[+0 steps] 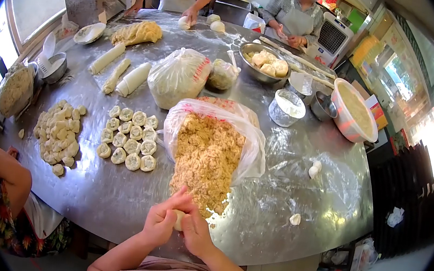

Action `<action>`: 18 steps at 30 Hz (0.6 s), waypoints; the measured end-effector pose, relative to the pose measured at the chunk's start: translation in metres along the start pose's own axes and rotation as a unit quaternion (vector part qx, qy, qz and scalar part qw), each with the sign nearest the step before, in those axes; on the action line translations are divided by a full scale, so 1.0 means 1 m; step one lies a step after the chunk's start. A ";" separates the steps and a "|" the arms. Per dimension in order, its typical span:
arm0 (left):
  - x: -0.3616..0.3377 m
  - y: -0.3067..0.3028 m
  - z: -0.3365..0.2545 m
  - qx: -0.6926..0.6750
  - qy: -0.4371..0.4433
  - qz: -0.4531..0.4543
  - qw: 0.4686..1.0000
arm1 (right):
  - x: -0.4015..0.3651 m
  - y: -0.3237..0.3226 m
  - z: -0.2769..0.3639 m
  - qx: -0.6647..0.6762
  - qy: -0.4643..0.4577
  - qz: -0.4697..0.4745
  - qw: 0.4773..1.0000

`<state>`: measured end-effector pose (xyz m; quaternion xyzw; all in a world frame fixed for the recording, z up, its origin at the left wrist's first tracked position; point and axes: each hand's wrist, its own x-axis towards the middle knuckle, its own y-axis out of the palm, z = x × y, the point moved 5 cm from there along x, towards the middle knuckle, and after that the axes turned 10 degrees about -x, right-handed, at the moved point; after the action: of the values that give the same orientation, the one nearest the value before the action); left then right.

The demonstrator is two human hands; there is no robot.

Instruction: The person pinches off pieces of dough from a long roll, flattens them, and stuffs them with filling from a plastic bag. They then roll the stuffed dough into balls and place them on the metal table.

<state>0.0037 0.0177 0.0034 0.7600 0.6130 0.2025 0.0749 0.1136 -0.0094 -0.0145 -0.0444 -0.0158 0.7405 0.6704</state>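
Both hands meet near the table's front edge, around a pale piece of dough (179, 220). My left hand (162, 220) curls about its left side, while my right hand (195, 232) presses from the right; the fingers overlap above it. Just beyond them, crumbly brown filling (206, 158) spills from an open plastic bag (254, 140). Left of the bag, shaped dough pieces (133, 146) sit in rows. A heap of small dough lumps (58, 131) lies farther left.
Behind the filling stand a tied bag (178, 77), a metal bowl of dough (264, 61) and a white tub (287, 108). A large basin (354, 111) is at right. Two people work across the table; another person's arm (7, 168) is at left.
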 end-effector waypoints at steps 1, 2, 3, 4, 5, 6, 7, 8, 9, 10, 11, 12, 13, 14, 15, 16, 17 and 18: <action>0.003 0.007 -0.006 -0.084 -0.021 -0.062 0.994 | -0.002 -0.001 -0.005 0.026 0.044 0.023 0.998; 0.006 0.017 -0.014 -0.168 -0.043 -0.124 0.977 | -0.004 0.000 -0.010 0.067 0.062 0.061 0.994; 0.005 0.018 -0.014 -0.183 -0.074 -0.115 0.974 | -0.004 0.002 -0.018 0.107 0.081 0.098 0.986; 0.004 0.019 -0.014 -0.196 -0.106 -0.107 0.969 | -0.006 0.002 -0.020 0.105 0.082 0.115 0.984; -0.001 0.009 -0.008 -0.140 -0.146 -0.030 0.979 | -0.008 0.003 -0.022 0.103 0.083 0.131 0.983; -0.005 0.003 -0.001 -0.081 -0.183 0.048 0.979 | -0.009 0.003 -0.020 0.058 0.065 0.127 0.988; -0.005 -0.003 0.004 -0.068 -0.156 0.053 0.984 | -0.004 0.005 -0.004 0.007 -0.032 0.068 0.997; -0.005 -0.007 0.011 -0.056 -0.128 0.058 0.989 | -0.002 0.007 0.012 -0.054 -0.122 -0.004 0.991; -0.004 -0.007 0.009 -0.045 -0.095 0.047 0.993 | -0.002 0.010 0.017 -0.068 -0.133 -0.042 0.988; -0.003 -0.007 0.008 -0.033 -0.063 0.035 0.997 | -0.003 0.011 0.020 -0.083 -0.143 -0.081 0.983; -0.004 -0.004 0.009 -0.053 -0.071 0.021 0.996 | -0.003 0.009 0.023 -0.097 -0.154 -0.121 0.976; -0.006 -0.002 0.010 -0.074 -0.078 0.007 0.994 | -0.003 0.006 0.016 -0.070 -0.098 -0.076 0.990; -0.007 0.002 0.011 -0.094 -0.086 -0.007 0.992 | -0.006 -0.001 0.009 -0.043 -0.041 -0.031 0.998; -0.006 0.007 0.008 -0.162 -0.095 -0.055 0.981 | -0.009 -0.006 0.003 -0.015 0.019 0.014 1.000; -0.004 0.016 0.004 -0.229 -0.104 -0.103 0.962 | -0.009 -0.008 0.000 0.009 0.040 0.035 0.999; -0.003 0.017 0.001 -0.213 -0.098 -0.084 0.968 | -0.008 -0.010 -0.002 0.033 0.060 0.055 0.996; -0.002 0.019 -0.001 -0.198 -0.091 -0.065 0.974 | -0.008 -0.009 -0.005 0.057 0.081 0.076 0.992; -0.002 0.014 -0.001 -0.097 -0.067 0.020 0.993 | -0.008 -0.009 -0.004 0.022 0.068 0.069 0.995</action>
<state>0.0159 0.0121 0.0091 0.7730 0.5687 0.2117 0.1852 0.1232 -0.0168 -0.0175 -0.0812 0.0496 0.7803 0.6181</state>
